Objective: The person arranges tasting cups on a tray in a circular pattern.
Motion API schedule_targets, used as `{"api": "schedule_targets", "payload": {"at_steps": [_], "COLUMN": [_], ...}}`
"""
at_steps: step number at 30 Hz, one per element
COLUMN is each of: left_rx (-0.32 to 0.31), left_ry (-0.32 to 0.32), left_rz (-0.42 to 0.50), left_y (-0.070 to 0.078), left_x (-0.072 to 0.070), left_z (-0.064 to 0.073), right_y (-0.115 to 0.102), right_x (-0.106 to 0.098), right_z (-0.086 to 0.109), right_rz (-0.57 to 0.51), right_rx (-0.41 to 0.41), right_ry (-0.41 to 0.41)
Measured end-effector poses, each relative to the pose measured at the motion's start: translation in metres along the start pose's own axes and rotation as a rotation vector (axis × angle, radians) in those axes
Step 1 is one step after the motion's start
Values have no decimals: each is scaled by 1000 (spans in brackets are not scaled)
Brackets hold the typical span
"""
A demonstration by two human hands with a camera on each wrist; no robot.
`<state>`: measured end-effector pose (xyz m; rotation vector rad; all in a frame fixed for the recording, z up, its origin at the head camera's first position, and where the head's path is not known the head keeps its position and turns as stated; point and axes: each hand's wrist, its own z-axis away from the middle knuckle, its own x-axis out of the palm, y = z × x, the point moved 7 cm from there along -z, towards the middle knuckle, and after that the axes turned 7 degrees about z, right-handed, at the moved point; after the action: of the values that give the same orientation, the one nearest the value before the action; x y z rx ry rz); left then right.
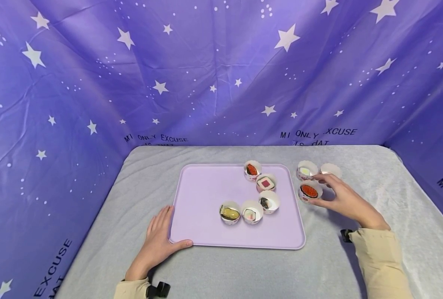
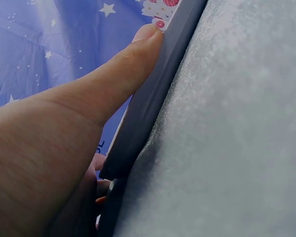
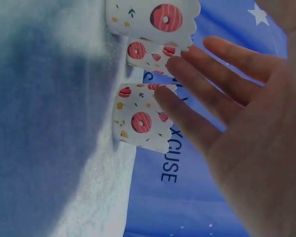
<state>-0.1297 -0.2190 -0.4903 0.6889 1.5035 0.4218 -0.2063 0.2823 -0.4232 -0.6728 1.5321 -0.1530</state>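
My left hand (image 1: 159, 234) rests at the front left corner of a lilac tray (image 1: 199, 187), fingers straight along its side and thumb on the front rim. My right hand (image 1: 343, 199) reaches around a paper cup with orange-red roe sushi (image 1: 310, 191). Its thumb is at the cup's near side and a fingertip at the far side. In the right wrist view the fingers of the right hand (image 3: 246, 108) are spread and fairly straight beside the donut-printed cups (image 3: 143, 118). Whether they touch the roe cup (image 3: 153, 19) I cannot tell.
Behind the roe cup stand a cup with a pale piece (image 1: 306, 170) and another white cup (image 1: 331, 169), partly hidden by the hand. Several filled cups, including one with a yellow-topped piece (image 1: 230, 213), curve across the tray's right half. A purple star-print cloth (image 1: 214, 83) surrounds the grey-covered table (image 1: 146, 174).
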Motion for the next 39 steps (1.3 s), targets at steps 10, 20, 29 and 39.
{"api": "schedule_targets", "payload": {"at_steps": [10, 20, 29, 39], "left_rx": [-3, 9, 2, -6], "left_ry": [-2, 8, 6, -1], "left_rz": [-2, -2, -4, 5], "left_y": [-1, 3, 2, 1], "left_x": [0, -2, -2, -2], "left_z": [-2, -1, 0, -1], "right_y": [2, -5, -16, -19], "right_x": [4, 11, 13, 12], "right_z": [-3, -8, -16, -16], "right_rz": [15, 0, 96, 64], "right_rx": [6, -50, -162, -114], "right_ry": [-29, -25, 34, 19]}}
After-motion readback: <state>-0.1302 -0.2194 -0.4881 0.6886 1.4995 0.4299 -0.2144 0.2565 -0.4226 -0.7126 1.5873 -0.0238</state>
